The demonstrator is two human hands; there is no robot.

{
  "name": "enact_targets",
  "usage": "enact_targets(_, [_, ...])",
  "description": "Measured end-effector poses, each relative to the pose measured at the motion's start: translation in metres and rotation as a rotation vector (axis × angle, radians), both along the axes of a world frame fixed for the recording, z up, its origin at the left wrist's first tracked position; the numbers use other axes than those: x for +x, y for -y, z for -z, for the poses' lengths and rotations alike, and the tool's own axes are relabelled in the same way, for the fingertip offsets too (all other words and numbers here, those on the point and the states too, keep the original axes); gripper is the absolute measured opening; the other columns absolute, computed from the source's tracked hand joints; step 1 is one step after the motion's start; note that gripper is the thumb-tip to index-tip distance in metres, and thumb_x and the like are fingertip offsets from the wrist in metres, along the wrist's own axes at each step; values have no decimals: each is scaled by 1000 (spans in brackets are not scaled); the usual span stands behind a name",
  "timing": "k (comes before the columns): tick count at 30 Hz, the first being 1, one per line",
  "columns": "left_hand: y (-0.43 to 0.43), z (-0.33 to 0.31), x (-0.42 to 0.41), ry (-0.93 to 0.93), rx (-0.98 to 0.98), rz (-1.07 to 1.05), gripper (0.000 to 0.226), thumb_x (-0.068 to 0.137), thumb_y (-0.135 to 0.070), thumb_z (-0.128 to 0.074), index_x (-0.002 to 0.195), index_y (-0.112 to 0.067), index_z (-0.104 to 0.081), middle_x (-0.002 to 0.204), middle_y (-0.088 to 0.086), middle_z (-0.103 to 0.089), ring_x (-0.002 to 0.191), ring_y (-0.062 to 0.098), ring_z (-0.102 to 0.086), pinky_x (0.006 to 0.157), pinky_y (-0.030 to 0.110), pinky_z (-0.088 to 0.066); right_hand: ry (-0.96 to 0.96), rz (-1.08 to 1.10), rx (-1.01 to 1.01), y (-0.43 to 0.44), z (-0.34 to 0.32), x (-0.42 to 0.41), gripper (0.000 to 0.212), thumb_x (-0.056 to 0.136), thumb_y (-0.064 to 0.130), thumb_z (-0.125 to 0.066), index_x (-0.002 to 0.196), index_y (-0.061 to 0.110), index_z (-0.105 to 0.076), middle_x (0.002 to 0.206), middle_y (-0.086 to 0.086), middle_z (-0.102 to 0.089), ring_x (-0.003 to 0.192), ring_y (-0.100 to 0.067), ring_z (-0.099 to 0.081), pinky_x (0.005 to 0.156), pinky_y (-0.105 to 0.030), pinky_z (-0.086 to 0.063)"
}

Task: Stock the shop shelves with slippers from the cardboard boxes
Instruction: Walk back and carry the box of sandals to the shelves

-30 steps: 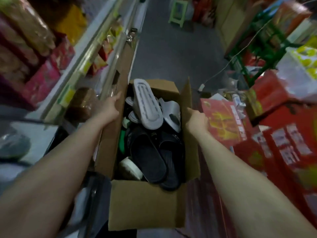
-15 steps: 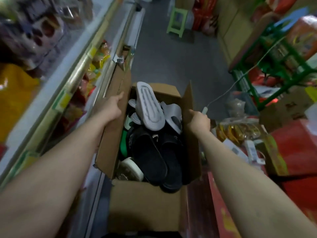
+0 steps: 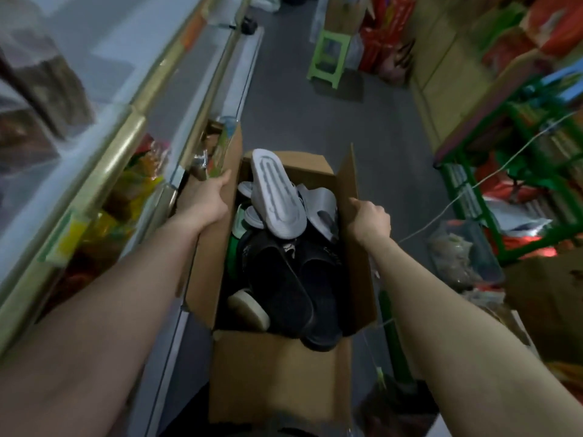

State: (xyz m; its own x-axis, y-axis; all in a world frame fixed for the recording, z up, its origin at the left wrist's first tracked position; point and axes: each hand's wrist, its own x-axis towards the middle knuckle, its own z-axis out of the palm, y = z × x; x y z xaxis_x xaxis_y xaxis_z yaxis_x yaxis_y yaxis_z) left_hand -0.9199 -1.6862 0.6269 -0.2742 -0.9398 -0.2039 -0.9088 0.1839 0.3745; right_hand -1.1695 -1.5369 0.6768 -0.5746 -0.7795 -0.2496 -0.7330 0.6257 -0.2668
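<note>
Status: box [image 3: 277, 373] full of slippers [image 3: 277, 190], none seen shelved. Left hand [image 3: 205, 200] & right hand [image 3: 369, 222] each grip its sides; stocking prob. not begun.

L hand [image 3: 205, 200] + R hand [image 3: 369, 222] on flaps of slipper-filled cardboard box [image 3: 277, 380].

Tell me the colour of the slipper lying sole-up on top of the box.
Light grey, with darker grey grooves along the sole of the slipper, clearest in the head view.

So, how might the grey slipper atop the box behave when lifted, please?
Probably light: the grey slipper looks like thick moulded foam. Likely fairly stiff, since its far end juts up from the cardboard box without drooping.
</note>
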Motion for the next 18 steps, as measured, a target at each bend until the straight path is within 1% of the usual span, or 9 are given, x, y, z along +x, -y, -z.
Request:
enact_targets(3, [91,3,-45,25,3,21,86,80,-2,-48,148,-49,-22,128,13,-61,89,33,-64,68,33,-53,18,41,15,79,-4,-40,52,91,-3,-52,139,18,-52,125,-18,-59,115,-38,-57,95,-44,-50])
enact_targets(5, [148,1,-79,32,2,33,86,81,-1,-47,147,-51,-22,134,14,-56,91,33,-65,71,36,-57,20,57,12,129,-9,-71,54,92,-3,-51,141,20,-50,127,-18,-58,117,-38,-56,97,-43,-47])
enact_targets(8, [228,-7,-132,27,-5,70,87,82,0,-49,147,-50,-21,144,12,-47,93,32,-64,67,37,-56,-2,78,2,200,-12,-118,53,91,-3,-49,140,19,-51,125,-18,-59,117,-39,-55,97,-44,-46])
enact_targets(10, [285,-9,-169,42,-3,82,88,81,-1,-50,147,-52,-19,138,9,-54,89,29,-63,68,37,-56,-13,88,-9,250,-12,-153,51,91,-4,-48,138,17,-53,124,-18,-61,116,-39,-56,97,-44,-47])
enact_targets(12, [341,-10,-208,52,2,100,87,82,-1,-50,148,-49,-20,132,7,-58,83,26,-64,60,30,-51,-15,86,-15,304,-10,-191,49,92,-3,-48,137,15,-54,124,-18,-61,116,-39,-56,97,-43,-47])
enact_targets(13, [367,-10,-227,49,-1,107,86,83,-1,-50,149,-46,-20,135,7,-56,88,27,-65,59,28,-47,-15,76,-15,331,-9,-211,49,92,-3,-48,137,15,-54,125,-19,-60,117,-39,-56,97,-43,-47])
enact_targets(15, [416,-9,-265,34,0,101,83,85,-2,-50,151,-43,-21,143,7,-51,101,29,-63,63,28,-45,-18,62,-17,385,-6,-251,51,91,-3,-47,138,16,-53,126,-20,-60,118,-40,-55,98,-44,-47])
enact_targets(16, [440,-7,-283,27,4,90,83,85,-2,-49,151,-43,-20,146,6,-48,103,29,-63,64,27,-46,-22,55,-18,412,-6,-272,52,90,-3,-47,138,17,-53,126,-20,-60,117,-40,-55,98,-44,-48])
enact_targets(18, [491,-3,-314,7,20,66,84,84,-2,-47,150,-46,-18,148,5,-46,95,30,-64,58,26,-46,-29,52,-27,467,-7,-311,52,90,-4,-47,137,16,-53,124,-20,-60,115,-40,-57,97,-46,-50])
